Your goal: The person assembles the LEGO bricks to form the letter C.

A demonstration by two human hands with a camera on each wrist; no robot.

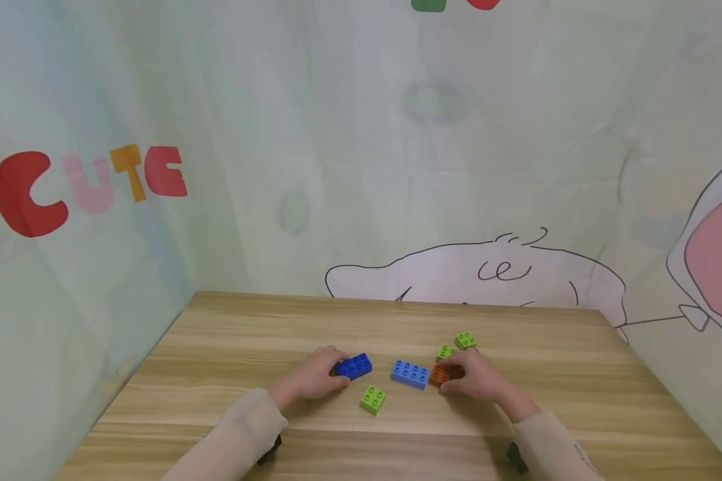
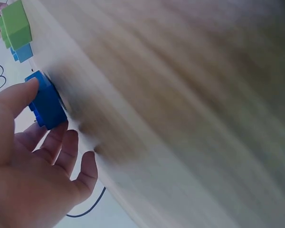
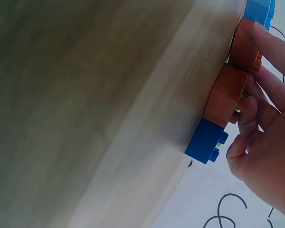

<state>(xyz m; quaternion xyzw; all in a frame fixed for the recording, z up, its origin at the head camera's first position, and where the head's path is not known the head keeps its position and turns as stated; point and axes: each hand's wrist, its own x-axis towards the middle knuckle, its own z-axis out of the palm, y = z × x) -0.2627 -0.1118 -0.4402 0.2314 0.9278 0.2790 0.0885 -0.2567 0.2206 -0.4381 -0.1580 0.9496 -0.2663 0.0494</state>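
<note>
"Blue, dark: how does that 2-by-4 brick [image 1: 353, 367] lie?"

"On the wood-grain table [image 1: 253, 327], at the left hand's [image 1: 315, 375] right side, pinched between its thumb and fingers. The long axis runs aslant, right end farther from the person."

"And the light blue brick [image 1: 410, 374]?"

"Between the 2 hands, slanted the other way, nearer the right hand [image 1: 476, 376]. That hand's thumb and fingers clasp an orange-red brick [image 1: 438, 376], just beside the light blue brick's right end; I can't tell if they touch."

"What does the head view miss?"

"The right wrist view shows a 2nd orange-red brick [image 3: 225, 92] and a small blue brick [image 3: 203, 141] in a row, mostly hidden from above."
</note>
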